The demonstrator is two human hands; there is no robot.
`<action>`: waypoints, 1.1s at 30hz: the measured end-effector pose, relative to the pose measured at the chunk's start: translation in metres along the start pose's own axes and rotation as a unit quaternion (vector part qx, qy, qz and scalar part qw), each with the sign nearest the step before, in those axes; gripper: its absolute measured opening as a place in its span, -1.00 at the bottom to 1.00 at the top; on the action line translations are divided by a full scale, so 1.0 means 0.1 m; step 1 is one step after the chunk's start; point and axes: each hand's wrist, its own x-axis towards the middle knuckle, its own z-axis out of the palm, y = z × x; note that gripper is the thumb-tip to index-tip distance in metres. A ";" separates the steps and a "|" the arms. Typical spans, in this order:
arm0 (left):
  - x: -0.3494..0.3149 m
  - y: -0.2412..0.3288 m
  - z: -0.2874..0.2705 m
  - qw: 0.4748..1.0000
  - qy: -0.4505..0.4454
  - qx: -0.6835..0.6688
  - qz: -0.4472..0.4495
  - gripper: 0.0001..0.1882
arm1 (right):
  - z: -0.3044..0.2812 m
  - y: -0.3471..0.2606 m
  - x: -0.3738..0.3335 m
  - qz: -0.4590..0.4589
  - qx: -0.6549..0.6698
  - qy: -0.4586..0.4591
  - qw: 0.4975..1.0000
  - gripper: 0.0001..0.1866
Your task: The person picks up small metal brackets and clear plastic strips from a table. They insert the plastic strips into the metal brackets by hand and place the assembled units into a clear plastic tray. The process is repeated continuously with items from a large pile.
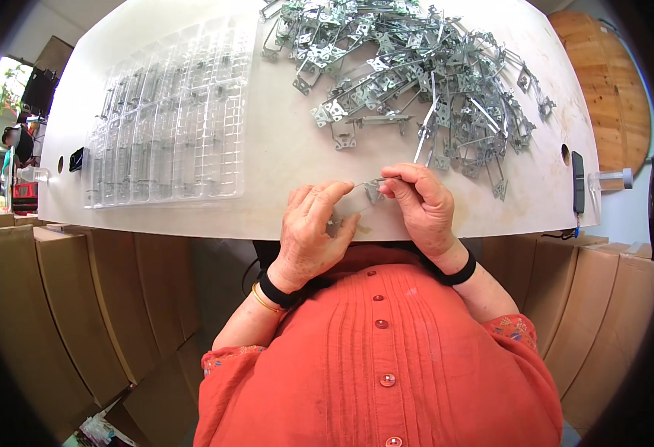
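Near the table's front edge, a small silvery metal bracket with a thin rod (pixel 373 191) spans the gap between my two hands. My right hand (pixel 425 212) pinches its right end between thumb and fingertips. My left hand (pixel 310 229) curls around the other end, its thumb and index finger a little apart; a bit of grey metal shows between them. The fingers hide most of both ends. Just beyond, a large heap of similar metal brackets with long rods (pixel 416 82) covers the far right of the table.
A clear plastic tray with long compartments (pixel 170 123) lies on the left of the white table (pixel 282 149), small metal parts inside it. Cardboard boxes (pixel 66 298) stand below on the left, more boxes (pixel 588 305) on the right. Dark clips (pixel 579 182) sit at the table's sides.
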 end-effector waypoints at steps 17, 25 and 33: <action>0.02 0.00 0.00 1.000 0.005 -0.013 0.012 -0.36 | 0.01 -0.01 0.02 0.006 -0.050 -0.004 0.999 -0.83; 0.01 -0.01 0.01 1.000 0.006 -0.017 0.013 -0.36 | 0.01 -0.03 0.03 0.007 -0.067 -0.007 0.998 -0.84; 0.01 -0.01 0.00 1.000 0.004 -0.016 0.009 -0.36 | 0.01 -0.01 0.02 0.014 -0.078 -0.007 0.997 -0.85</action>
